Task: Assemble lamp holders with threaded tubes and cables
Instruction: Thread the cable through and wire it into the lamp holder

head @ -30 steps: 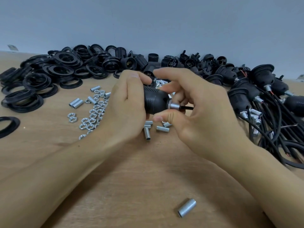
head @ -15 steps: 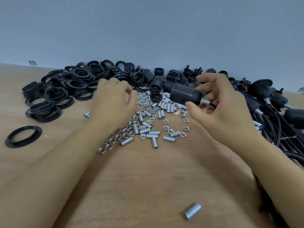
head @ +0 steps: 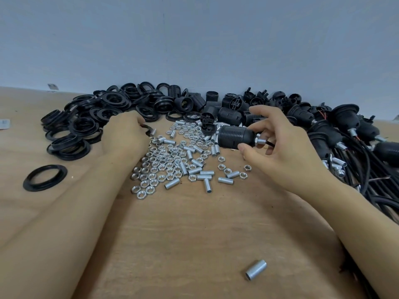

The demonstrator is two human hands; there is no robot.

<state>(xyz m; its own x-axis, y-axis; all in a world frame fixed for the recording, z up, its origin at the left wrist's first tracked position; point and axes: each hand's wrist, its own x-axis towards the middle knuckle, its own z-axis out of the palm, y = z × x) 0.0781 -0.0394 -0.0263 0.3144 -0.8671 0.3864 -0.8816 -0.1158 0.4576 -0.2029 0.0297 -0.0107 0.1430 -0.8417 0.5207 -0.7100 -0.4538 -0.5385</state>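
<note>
At centre right the right hand (head: 278,152) pinched a lamp holder (head: 235,137), tube and cable fitted; the left hand (head: 124,137) curled over black rings (head: 86,124), seemingly fetching one to thread on

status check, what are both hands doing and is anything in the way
Right hand grips lamp holder, threaded tube and cable fitted. Left hand curled over black ring by ring pile. Nothing in the way.

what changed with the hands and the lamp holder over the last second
The left hand let go of the lamp holder and moved left to the black rings, fingers curled there. The right hand kept gripping the holder. The lone tube stayed put.
</note>
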